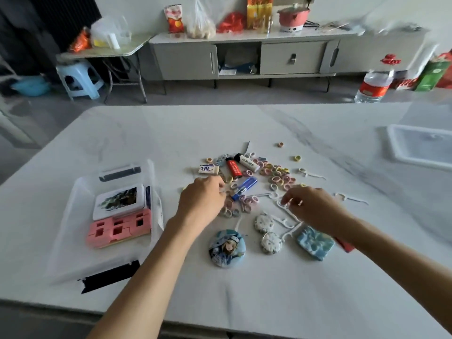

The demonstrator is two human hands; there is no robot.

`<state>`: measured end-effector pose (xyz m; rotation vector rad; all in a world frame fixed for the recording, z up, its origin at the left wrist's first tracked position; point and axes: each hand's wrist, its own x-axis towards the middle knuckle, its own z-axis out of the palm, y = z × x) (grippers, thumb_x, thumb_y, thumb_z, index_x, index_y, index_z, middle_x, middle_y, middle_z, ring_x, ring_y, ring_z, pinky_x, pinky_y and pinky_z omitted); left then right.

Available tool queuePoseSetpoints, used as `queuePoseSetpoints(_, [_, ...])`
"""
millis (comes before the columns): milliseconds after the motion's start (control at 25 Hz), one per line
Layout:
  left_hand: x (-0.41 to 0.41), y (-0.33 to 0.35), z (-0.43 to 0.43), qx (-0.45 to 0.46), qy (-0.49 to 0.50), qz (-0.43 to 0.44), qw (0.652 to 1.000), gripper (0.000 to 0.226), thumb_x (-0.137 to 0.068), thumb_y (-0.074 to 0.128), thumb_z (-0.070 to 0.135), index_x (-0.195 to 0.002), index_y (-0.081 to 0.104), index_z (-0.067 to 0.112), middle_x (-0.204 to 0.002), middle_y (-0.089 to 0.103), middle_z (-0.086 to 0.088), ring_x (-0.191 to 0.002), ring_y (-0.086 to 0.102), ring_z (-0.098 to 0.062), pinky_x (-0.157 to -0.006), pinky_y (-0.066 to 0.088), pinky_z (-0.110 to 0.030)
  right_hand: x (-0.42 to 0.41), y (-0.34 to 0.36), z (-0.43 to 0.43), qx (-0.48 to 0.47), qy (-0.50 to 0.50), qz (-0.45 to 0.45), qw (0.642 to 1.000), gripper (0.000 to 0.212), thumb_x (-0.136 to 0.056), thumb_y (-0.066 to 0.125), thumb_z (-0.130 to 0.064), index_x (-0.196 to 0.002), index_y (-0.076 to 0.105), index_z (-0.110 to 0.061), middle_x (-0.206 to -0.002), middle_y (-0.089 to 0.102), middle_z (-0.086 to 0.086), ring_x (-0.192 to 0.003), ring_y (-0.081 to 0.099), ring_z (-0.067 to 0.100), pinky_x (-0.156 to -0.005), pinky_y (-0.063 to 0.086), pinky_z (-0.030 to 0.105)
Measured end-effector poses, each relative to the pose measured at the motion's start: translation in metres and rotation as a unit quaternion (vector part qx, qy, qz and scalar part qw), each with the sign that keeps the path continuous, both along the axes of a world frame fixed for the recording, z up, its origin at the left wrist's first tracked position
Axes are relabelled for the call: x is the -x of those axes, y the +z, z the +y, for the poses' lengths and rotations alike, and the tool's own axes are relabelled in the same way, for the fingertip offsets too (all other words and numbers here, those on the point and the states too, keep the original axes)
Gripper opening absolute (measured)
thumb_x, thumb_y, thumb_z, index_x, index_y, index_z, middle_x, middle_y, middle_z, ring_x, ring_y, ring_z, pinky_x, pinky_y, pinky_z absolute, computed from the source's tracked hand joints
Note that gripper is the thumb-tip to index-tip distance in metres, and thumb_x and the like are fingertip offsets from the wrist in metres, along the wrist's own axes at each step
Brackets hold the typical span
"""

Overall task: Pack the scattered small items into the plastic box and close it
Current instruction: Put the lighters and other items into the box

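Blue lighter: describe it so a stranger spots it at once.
On the table, right of the clear box, lies a heap of hair ties. The blue lighter lies in it, nearest the person; the red lighter and white lighter lie behind.

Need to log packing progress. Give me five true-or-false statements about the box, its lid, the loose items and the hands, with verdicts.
1. The pink case lies inside the plastic box. True.
2. The lid is on the box. False: it lies apart, at the far right of the table.
3. The red lighter lies on the table beside the hair ties. True.
4. The round badge is packed. False: it lies on the table, between the forearms.
5. The left hand and right hand are both at the pile. True.
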<state>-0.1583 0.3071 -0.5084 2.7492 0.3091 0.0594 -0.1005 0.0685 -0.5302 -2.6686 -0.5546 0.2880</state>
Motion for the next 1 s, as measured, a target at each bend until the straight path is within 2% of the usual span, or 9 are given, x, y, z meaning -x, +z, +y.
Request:
queuePoseSetpoints(120, [-0.026, -0.013, 0.015, -0.049, 0.028, -0.033, 0.998, 0.026, -0.092, 0.058, 0.015, -0.116, 0.066, 0.021, -0.111, 0.07, -0.004, -0.097, 0.064, -0.024, -0.08, 0.055, -0.037, -0.027, -0.018, 0.029, -0.033, 0.143, -0.119, 0.982, 0.035, -0.093, 0.058, -0.013, -0.122, 0.062, -0.032, -0.133, 0.058, -0.005, -0.115, 0.055, 0.008, -0.098, 0.046, 0.023])
queuePoseSetpoints(240, [-0.054, -0.017, 0.034, -0.074, 0.024, -0.019, 0.997, 0.041, -0.087, 0.053, 0.0, -0.124, 0.06, 0.016, -0.117, 0.064, -0.011, -0.105, 0.06, -0.03, -0.083, 0.05, -0.037, -0.046, -0.028, 0.072, -0.014, 0.233, -0.181, 0.955, 0.04, -0.096, 0.055, -0.013, -0.131, 0.055, -0.033, -0.142, 0.05, -0.007, -0.13, 0.045, 0.012, -0.11, 0.039, 0.034])
queuePoseSetpoints(360, [-0.08, -0.021, 0.044, -0.088, -0.001, 0.024, 0.996, 0.041, -0.085, 0.048, -0.005, -0.121, 0.059, 0.012, -0.116, 0.064, -0.012, -0.103, 0.059, -0.03, -0.08, 0.049, -0.037, -0.057, -0.034, 0.092, 0.025, 0.239, -0.189, 0.952, 0.043, -0.096, 0.053, -0.01, -0.137, 0.048, -0.021, -0.131, 0.055, 0.0, -0.12, 0.051, 0.017, -0.099, 0.048, 0.033])
queuePoseSetpoints(440, [-0.089, -0.026, 0.047, -0.108, -0.014, 0.042, 0.993, 0.037, -0.085, 0.047, -0.005, -0.114, 0.06, 0.014, -0.111, 0.065, -0.008, -0.091, 0.058, -0.026, -0.07, 0.046, -0.035, -0.059, -0.037, 0.091, 0.031, 0.24, -0.192, 0.951, 0.053, -0.095, 0.051, -0.004, -0.145, 0.034, -0.014, -0.131, 0.054, 0.005, -0.111, 0.057, 0.02, -0.089, 0.053, 0.033])
queuePoseSetpoints(560, [-0.098, -0.033, 0.05, -0.152, -0.029, 0.041, 0.987, 0.035, -0.086, 0.046, -0.003, -0.109, 0.063, 0.018, -0.108, 0.065, -0.006, -0.084, 0.057, -0.024, -0.066, 0.038, -0.032, -0.066, -0.034, 0.084, 0.004, 0.209, -0.175, 0.962, 0.05, -0.096, 0.045, 0.001, -0.143, 0.034, -0.013, -0.12, 0.047, -0.002, -0.071, 0.055, 0.011, -0.058, 0.048, 0.02])
queuePoseSetpoints(680, [-0.102, -0.034, 0.053, -0.189, -0.025, 0.056, 0.98, 0.034, -0.086, 0.046, -0.002, -0.109, 0.063, 0.016, -0.109, 0.064, -0.008, -0.094, 0.062, -0.028, -0.068, 0.039, -0.034, -0.092, -0.021, 0.09, 0.018, 0.063, -0.163, 0.984, 0.022, -0.095, 0.039, -0.004, -0.115, 0.046, -0.008, -0.101, 0.05, 0.011, -0.059, 0.046, 0.022, -0.049, 0.037, 0.034])
queuePoseSetpoints(760, [-0.103, -0.031, 0.051, -0.18, -0.027, 0.07, 0.981, 0.032, -0.085, 0.047, 0.0, -0.11, 0.062, 0.013, -0.11, 0.062, -0.01, -0.098, 0.059, -0.029, -0.071, 0.041, -0.036, -0.107, -0.018, 0.101, 0.036, 0.012, -0.126, 0.991, 0.01, -0.097, 0.042, -0.014, -0.106, 0.044, -0.008, -0.085, 0.051, 0.01, -0.056, 0.042, 0.019, -0.045, 0.028, 0.031])
queuePoseSetpoints(880, [-0.109, -0.026, 0.034, -0.084, -0.011, 0.048, 0.995, 0.032, -0.084, 0.05, 0.006, -0.114, 0.059, 0.008, -0.113, 0.06, -0.012, -0.104, 0.054, -0.03, -0.085, 0.049, -0.04, -0.117, -0.025, 0.115, 0.091, 0.003, -0.092, 0.992, 0.026, -0.094, 0.054, -0.037, -0.087, 0.045, -0.014, -0.069, 0.045, 0.001, -0.056, 0.045, 0.017, -0.044, 0.026, 0.029])
queuePoseSetpoints(1000, [-0.123, -0.026, 0.008, 0.007, 0.053, 0.055, 0.997, 0.029, -0.088, 0.047, 0.012, -0.115, 0.053, 0.004, -0.115, 0.06, -0.019, -0.102, 0.059, -0.036, -0.079, 0.049, -0.036, -0.121, -0.026, 0.111, 0.062, -0.051, -0.041, 0.996, 0.04, -0.086, 0.062, -0.039, -0.063, 0.042, -0.014, -0.068, 0.051, 0.006, -0.062, 0.049, 0.024, -0.045, 0.029, 0.028])
